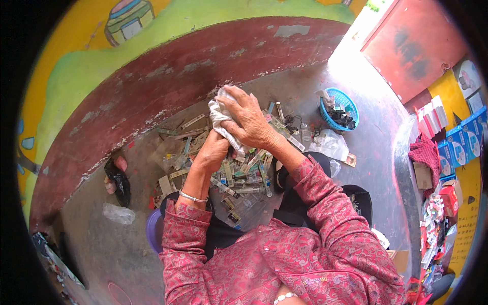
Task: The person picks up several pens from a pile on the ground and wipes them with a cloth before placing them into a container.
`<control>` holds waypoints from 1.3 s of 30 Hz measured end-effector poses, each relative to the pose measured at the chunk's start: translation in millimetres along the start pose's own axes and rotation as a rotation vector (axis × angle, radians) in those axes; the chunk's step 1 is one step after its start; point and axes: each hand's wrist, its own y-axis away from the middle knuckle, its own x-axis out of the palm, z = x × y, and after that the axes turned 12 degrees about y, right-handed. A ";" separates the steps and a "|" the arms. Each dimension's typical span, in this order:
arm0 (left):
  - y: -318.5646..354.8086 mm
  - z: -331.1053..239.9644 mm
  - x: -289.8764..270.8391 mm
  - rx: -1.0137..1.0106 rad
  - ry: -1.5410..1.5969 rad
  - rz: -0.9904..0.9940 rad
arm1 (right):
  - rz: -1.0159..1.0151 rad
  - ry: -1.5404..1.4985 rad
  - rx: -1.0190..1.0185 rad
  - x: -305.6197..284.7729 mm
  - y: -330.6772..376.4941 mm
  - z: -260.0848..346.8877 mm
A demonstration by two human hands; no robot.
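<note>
My right hand presses a crumpled white cloth over my left hand, which is wrapped in the cloth from below. Both hands are raised above a heap of small flat packets and strips spread on the grey floor in front of me. My left wrist carries a thin silver bangle. Both forearms are in red patterned sleeves. The left hand's fingers are hidden by the cloth and the right hand.
A blue plastic basket with dark bits stands at the right, next to a clear plastic bag. A black bag lies at the left by the dark red wall base. Stacked boxes line the far right.
</note>
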 end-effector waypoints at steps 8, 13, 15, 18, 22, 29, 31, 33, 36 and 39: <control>-8.2 -1.9 20.2 -0.021 -0.019 0.134 | -0.091 -0.160 0.346 12.9 -7.1 -29.2; -8.3 -1.5 30.8 -0.139 0.007 0.259 | -0.323 -0.642 0.778 23.2 -5.6 -115.5; 1.0 -3.3 22.1 -0.142 0.105 0.265 | -0.408 -1.146 1.077 6.6 -11.5 -110.8; -7.5 -2.8 25.4 -0.062 0.246 0.293 | -0.164 -1.703 0.915 -10.6 13.3 -149.3; -5.5 -4.6 25.4 -0.039 0.195 0.327 | 0.359 -2.042 0.625 11.4 17.8 -77.2; -8.2 7.6 9.1 -0.172 0.402 0.182 | 0.382 -1.910 0.943 -15.7 23.4 -18.8; -5.8 14.5 6.9 -0.144 0.300 0.139 | 0.381 -1.588 0.878 -10.2 15.6 -8.8; -7.0 21.6 4.3 -0.141 0.283 0.155 | 0.363 -1.348 0.931 -6.5 12.5 -4.0; -8.2 18.6 4.3 -0.190 0.246 0.099 | 0.273 -1.262 0.983 -3.6 9.7 -0.4; -13.0 21.1 8.2 -0.139 0.195 0.028 | 0.144 -1.194 0.811 10.8 20.4 -15.7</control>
